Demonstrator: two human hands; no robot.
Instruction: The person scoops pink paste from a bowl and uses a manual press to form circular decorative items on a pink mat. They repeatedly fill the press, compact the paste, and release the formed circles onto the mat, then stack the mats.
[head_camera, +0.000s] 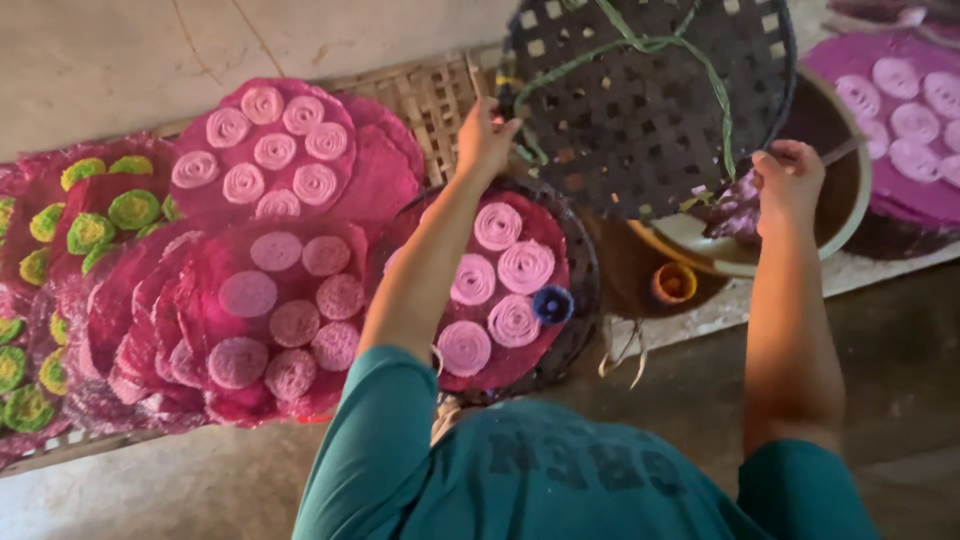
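Held up above the magenta rosette-topped round, the dark woven tray looks light and stiff, gripped at opposite rim edges by the left hand and right hand.

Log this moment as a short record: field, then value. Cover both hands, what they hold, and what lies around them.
left hand: raised, fingers gripping the left rim of the dark woven tray
right hand: gripping the tray's lower right rim
dark woven tray: round, open lattice, tilted, green cord tied across it
below tray: pale basin, small orange cup
under left arm: second dark tray bearing a magenta disc with pink spirals and one blue spiral
left side: overlapping magenta discs on a bamboo mat, some with green spirals
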